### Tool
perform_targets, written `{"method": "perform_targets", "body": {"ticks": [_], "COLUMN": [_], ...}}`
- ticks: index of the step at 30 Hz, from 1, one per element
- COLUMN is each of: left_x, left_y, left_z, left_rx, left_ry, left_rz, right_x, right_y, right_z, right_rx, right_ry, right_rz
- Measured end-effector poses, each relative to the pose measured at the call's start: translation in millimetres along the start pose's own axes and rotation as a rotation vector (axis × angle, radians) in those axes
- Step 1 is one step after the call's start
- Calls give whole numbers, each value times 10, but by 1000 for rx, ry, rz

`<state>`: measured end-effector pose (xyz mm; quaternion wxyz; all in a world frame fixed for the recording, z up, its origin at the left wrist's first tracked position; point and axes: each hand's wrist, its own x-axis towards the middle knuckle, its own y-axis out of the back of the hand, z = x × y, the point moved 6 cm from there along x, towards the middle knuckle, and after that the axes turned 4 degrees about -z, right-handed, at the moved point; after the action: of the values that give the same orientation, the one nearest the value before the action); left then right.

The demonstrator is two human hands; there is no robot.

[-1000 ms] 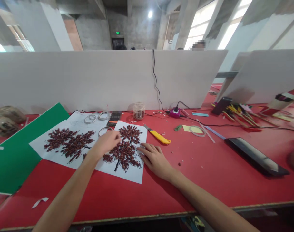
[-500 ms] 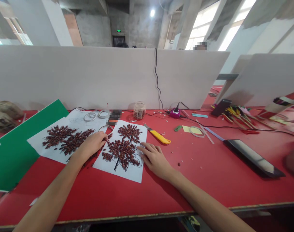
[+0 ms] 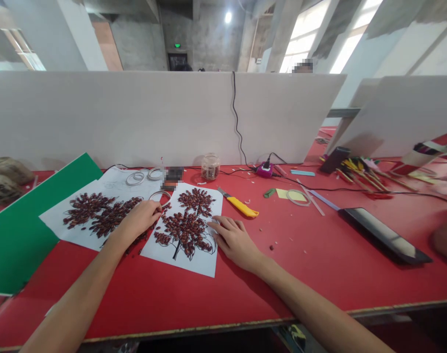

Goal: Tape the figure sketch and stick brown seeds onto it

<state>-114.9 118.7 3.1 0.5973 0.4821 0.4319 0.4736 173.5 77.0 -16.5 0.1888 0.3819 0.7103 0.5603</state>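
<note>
Seed-covered drawing [image 3: 186, 228] lies flat on the red tabletop [image 3: 164, 304] between the hands, its right edge under the loosely spread fingers of the right hand [image 3: 235, 240], which clamp nothing and probably steady the paper. The left hand [image 3: 144, 215] has its fingers drawn together near loose brown seeds [image 3: 141, 239], likely gathered there for easy reach beside a second decorated sheet [image 3: 72, 233]; whether it pinches one, I cannot tell.

Got glossy seeds [image 3: 188, 228] on matt paper [image 3: 203, 265] left of centre, smooth plastic utility knife handle [image 3: 242, 207], rough concrete wall [image 3: 212, 46] up top.
</note>
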Motion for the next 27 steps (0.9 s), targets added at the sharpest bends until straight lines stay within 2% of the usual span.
{"method": "perform_targets", "body": {"ticks": [5,8,10,13,16,18,20,24,27], "left_x": [-8,-17,-33,-86,-155,-193,-223,-265,-313], "left_y": [12,39,53,42,-17,-70,-131,-243,-244], "left_z": [48,199,408,863,1259,1400,1455,1438,1404], "left_rx": [14,-14,-154,-423,-482,-472,-438,-356,-330], "left_ry": [-23,-47,-95,-247,-363,-403,-433,-479,-484], "left_rz": [21,40,42,5,-31,-16,15,44,65], "right_x": [-3,-6,-8,-12,-14,-16,-16,-16,-16], "right_y": [1,10,20,39,50,57,64,71,68], "right_z": [5,7,8,9,4,-7,-18,-26,-23], "right_rx": [7,36,63,91,100,100,97,94,98], "right_ry": [5,6,8,7,2,6,9,10,14], "right_rz": [5,13,24,45,45,44,44,45,46]}}
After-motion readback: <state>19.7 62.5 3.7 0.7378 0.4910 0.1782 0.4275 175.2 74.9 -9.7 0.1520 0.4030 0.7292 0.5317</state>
